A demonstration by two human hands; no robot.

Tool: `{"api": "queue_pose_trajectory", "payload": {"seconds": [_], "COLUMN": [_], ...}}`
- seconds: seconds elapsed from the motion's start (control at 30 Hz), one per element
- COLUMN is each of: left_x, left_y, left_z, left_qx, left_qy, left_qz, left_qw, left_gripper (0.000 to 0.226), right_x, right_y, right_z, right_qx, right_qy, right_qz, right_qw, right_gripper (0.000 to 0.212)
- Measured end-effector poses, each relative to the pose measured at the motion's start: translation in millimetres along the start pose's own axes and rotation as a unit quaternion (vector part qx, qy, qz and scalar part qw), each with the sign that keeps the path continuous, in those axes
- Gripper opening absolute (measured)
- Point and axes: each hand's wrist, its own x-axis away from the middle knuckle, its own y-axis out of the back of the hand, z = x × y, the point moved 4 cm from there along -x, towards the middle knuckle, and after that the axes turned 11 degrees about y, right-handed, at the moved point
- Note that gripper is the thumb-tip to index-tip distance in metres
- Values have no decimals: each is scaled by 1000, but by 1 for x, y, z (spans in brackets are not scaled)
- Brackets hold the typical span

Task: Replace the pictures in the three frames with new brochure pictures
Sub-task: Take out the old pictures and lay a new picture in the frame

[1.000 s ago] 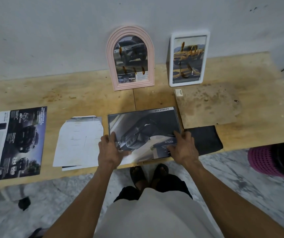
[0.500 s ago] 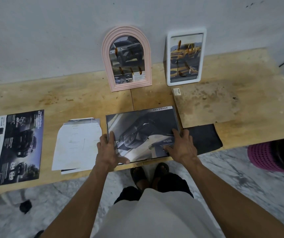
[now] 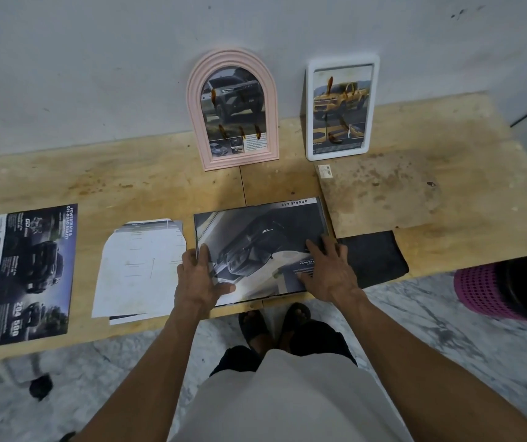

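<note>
A dark car brochure picture (image 3: 256,237) lies flat near the front edge of the wooden table (image 3: 128,186); thin dark edges around it suggest a frame beneath. My left hand (image 3: 198,279) grips its left edge, thumb on the print. My right hand (image 3: 329,272) lies flat on its lower right corner, fingers spread. Against the wall stand a pink arched frame (image 3: 198,122) holding a grey truck picture and a white rectangular frame (image 3: 310,122) holding a yellow truck picture.
A black sheet (image 3: 373,260) lies just right of the picture, with a brown board (image 3: 380,193) behind it. Cut white pages (image 3: 138,263) and a dark brochure page (image 3: 29,272) lie to the left. A pink basket (image 3: 485,291) stands on the floor at right.
The picture's lower left corner, lifted a second ago, now lies flat. My left hand slid up along the left edge; my right hand stayed on the lower right corner.
</note>
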Motion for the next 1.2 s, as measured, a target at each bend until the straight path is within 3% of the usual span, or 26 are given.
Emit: {"api": "queue_pose_trajectory", "payload": {"seconds": [0.13,0.27,0.37,0.63,0.73,0.9,1.2], "left_x": [1,6,8,5,3,-2,-3], "left_y": [5,13,15,-16,-34,-63,-74], "left_z": [1,-15,-44,-183,-237,-300,-341], "left_qx": [-12,-19,15,120,146,160,132], "left_qy": [11,23,7,-49,-63,25,165], "left_qz": [-12,-104,-138,-73,-37,23,16], "left_qw": [1000,994,990,989,987,987,977], "left_gripper": [91,65,64,59,43,29,29], "right_x": [0,2,1,-17,-28,-51,-85], "right_y": [7,24,43,97,118,146,162], "right_z": [0,-9,-27,-126,-172,-244,-290], "right_qx": [-6,-50,-103,-149,-160,-167,-186], "right_qy": [6,23,5,-75,-105,-118,-146], "right_qz": [-8,-88,-135,-152,-145,-125,-114], "right_qw": [1000,995,985,974,971,971,965], "right_gripper": [75,59,51,56,56,56,45]}}
